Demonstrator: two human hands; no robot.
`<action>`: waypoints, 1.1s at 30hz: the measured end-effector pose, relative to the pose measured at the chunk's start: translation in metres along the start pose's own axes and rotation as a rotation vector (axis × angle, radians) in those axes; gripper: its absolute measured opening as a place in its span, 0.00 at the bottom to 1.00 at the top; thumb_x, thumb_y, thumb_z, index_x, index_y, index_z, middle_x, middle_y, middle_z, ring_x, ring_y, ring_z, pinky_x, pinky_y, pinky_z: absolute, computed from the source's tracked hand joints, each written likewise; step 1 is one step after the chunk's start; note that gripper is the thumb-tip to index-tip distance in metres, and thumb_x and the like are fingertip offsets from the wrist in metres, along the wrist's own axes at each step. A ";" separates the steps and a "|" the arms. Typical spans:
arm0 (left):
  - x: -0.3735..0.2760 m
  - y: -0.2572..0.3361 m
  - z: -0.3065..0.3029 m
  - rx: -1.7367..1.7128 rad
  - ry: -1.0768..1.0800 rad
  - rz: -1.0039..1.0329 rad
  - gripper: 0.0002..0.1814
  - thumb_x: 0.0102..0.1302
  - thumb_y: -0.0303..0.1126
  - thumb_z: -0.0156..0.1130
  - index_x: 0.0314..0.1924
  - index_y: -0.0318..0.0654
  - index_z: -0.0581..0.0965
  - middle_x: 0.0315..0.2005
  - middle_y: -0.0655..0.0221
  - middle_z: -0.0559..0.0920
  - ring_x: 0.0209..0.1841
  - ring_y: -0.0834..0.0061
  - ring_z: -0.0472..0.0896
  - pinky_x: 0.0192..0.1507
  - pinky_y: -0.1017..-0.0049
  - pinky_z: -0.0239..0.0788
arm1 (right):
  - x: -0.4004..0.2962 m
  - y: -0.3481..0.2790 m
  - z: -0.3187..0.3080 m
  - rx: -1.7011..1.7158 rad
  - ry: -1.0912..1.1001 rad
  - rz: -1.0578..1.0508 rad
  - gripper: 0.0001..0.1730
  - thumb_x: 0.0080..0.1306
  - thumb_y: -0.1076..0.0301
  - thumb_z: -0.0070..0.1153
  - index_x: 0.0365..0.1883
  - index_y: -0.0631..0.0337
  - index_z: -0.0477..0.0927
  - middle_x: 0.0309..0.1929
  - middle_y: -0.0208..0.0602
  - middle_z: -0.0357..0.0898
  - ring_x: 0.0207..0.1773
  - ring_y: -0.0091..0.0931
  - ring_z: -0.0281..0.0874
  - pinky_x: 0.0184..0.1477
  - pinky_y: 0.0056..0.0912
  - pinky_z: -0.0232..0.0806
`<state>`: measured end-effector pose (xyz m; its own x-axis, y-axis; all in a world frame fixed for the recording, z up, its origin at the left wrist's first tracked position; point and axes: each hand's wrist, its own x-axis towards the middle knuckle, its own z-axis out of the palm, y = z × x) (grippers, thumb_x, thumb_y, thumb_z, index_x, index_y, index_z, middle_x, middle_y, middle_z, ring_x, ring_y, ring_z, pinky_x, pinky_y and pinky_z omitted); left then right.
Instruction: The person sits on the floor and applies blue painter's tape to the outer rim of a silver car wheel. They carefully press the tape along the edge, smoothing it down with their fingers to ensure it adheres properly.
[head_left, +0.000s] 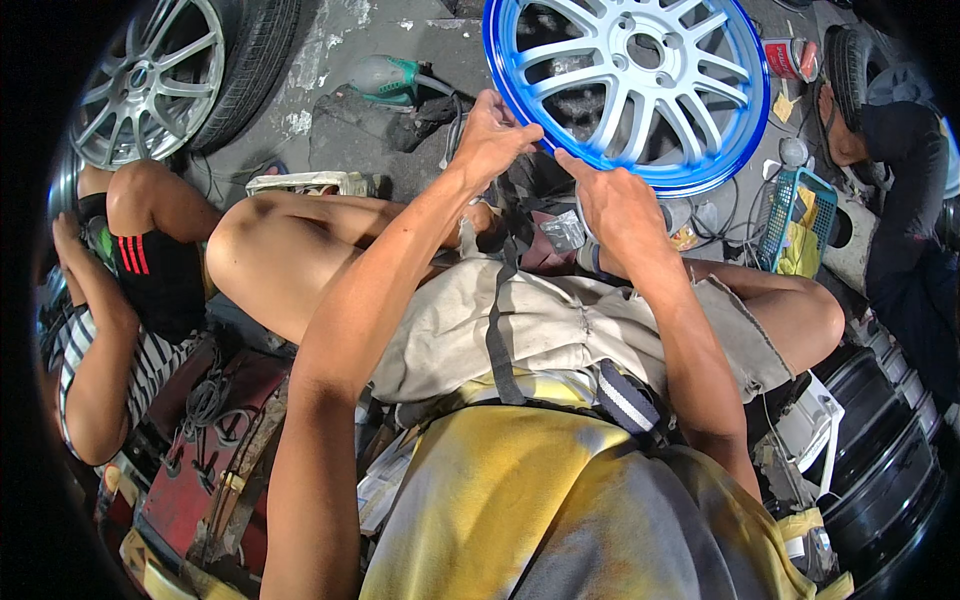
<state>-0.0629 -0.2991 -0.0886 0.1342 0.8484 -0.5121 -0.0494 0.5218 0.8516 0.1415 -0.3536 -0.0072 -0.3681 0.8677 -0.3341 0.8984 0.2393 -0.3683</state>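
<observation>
A white multi-spoke alloy wheel with a glossy blue outer lip is before me at the top. My left hand is at the lip's lower left edge, thumb and fingers pinched together there. Whether they grip the lip itself or something thin along it is hard to see. Close beside it, my right hand has its index finger stretched out, the tip against the same edge. Its other fingers are curled under and partly hidden. A short pale line shows on the lip between the two hands.
A green and grey power sander lies on the floor with its cable. Left are a silver wheel, a tire and a seated person. Right are a teal basket, a red can and another person's leg.
</observation>
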 end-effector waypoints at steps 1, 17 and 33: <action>0.000 0.000 0.000 0.004 0.000 0.001 0.30 0.69 0.25 0.73 0.64 0.27 0.67 0.50 0.55 0.84 0.50 0.65 0.89 0.52 0.66 0.88 | 0.000 0.000 -0.001 0.000 -0.005 0.005 0.26 0.76 0.70 0.56 0.72 0.47 0.81 0.30 0.57 0.85 0.34 0.52 0.86 0.42 0.59 0.79; -0.004 -0.013 0.023 0.061 0.212 0.082 0.41 0.59 0.28 0.77 0.65 0.24 0.63 0.47 0.55 0.85 0.46 0.67 0.87 0.48 0.67 0.84 | 0.000 0.005 0.002 -0.004 -0.008 -0.018 0.29 0.74 0.70 0.57 0.73 0.46 0.81 0.30 0.56 0.86 0.33 0.51 0.86 0.42 0.58 0.78; 0.061 0.046 -0.045 0.903 0.556 0.756 0.32 0.58 0.32 0.76 0.61 0.32 0.73 0.46 0.55 0.79 0.50 0.57 0.81 0.56 0.60 0.77 | -0.001 0.000 -0.001 0.031 -0.035 -0.001 0.30 0.77 0.71 0.50 0.76 0.44 0.78 0.32 0.56 0.87 0.37 0.51 0.88 0.44 0.58 0.80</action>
<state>-0.1016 -0.2196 -0.0858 -0.0700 0.9406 0.3322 0.7765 -0.1577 0.6101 0.1423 -0.3538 -0.0067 -0.3778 0.8516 -0.3635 0.8903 0.2262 -0.3953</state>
